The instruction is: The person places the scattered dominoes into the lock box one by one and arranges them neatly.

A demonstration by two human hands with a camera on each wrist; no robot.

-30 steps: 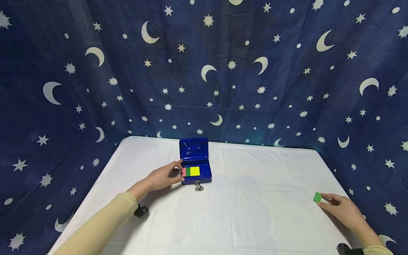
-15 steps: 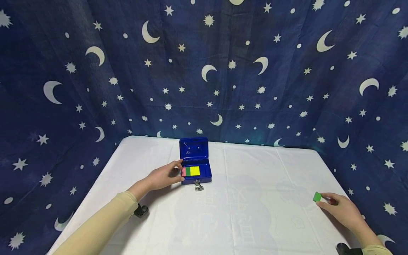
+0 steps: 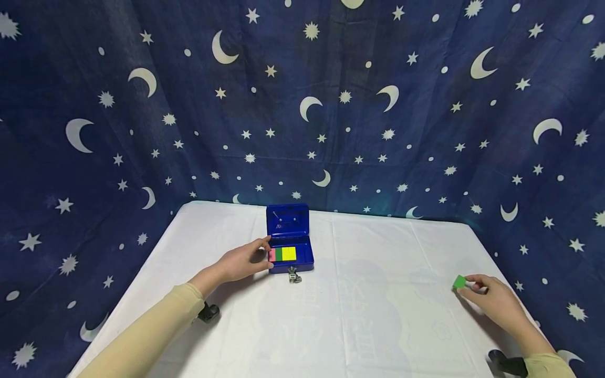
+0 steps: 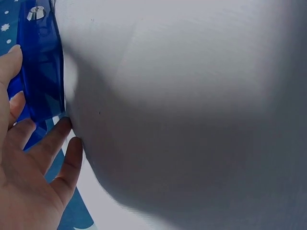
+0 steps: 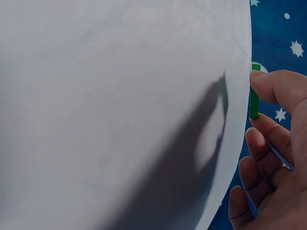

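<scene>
A small blue cash box stands with its lid raised, and a row of pink, green and yellow blocks lies inside. My left hand steadies the box at its left end, thumb at the front corner and a finger at the back. In the left wrist view the left hand has its little finger spread away from the box wall. Far to the right, my right hand pinches a flat green block between thumb and fingertip, above the table.
Silvery metal keys or a latch hang at the box front. A white cloth covers the table. Behind and at both sides hangs a dark blue curtain with moons and stars. Black wrist-camera mounts sit under the wrists.
My right hand has moved a little left and away from me with the green block, mostly in the last half second. My left hand and the box stay put.
</scene>
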